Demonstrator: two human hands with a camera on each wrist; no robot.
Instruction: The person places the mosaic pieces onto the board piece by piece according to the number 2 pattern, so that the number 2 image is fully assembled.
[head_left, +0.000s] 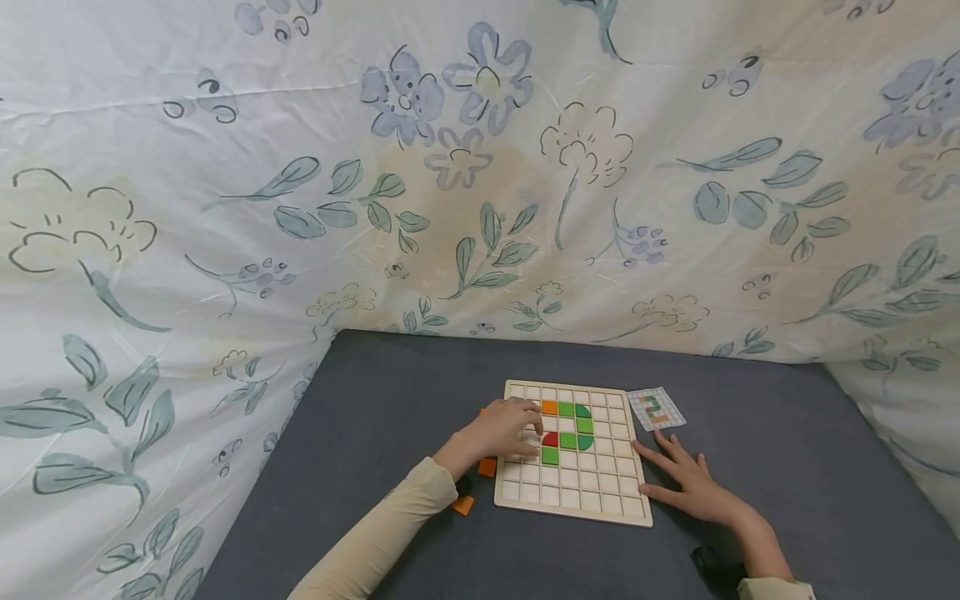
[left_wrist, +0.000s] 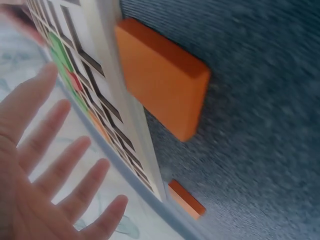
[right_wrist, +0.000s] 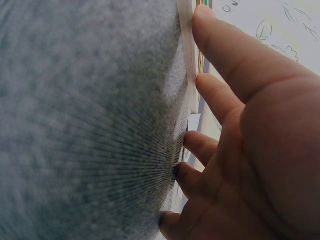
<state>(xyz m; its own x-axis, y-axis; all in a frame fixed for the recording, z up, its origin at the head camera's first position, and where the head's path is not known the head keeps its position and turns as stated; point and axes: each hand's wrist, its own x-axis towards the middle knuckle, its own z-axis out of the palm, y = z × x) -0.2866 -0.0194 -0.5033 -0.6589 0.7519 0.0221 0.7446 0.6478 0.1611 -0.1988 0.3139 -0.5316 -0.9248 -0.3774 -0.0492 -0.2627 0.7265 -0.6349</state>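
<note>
A wooden grid board point(head_left: 588, 481) lies on the dark table. On it sit an orange square tile point(head_left: 550, 407), several light green square tiles point(head_left: 567, 441), dark green rounded tiles point(head_left: 583, 411) and a red rounded tile point(head_left: 551, 439). My left hand point(head_left: 504, 428) hovers over the board's left part beside the red tile; the left wrist view shows its fingers spread, holding nothing. Against the board's right edge, my right hand point(head_left: 693, 483) touches with thumb and index finger, its fingers spread. The other right fingertips point(right_wrist: 186, 172) rest by the table surface.
Loose orange tiles lie left of the board, one near its edge point(head_left: 487, 467) and another orange tile point(head_left: 463, 505) nearer the left sleeve. A printed pattern card point(head_left: 656, 408) lies by the board's upper right corner. Flowered cloth point(head_left: 480, 167) hangs behind and beside the table.
</note>
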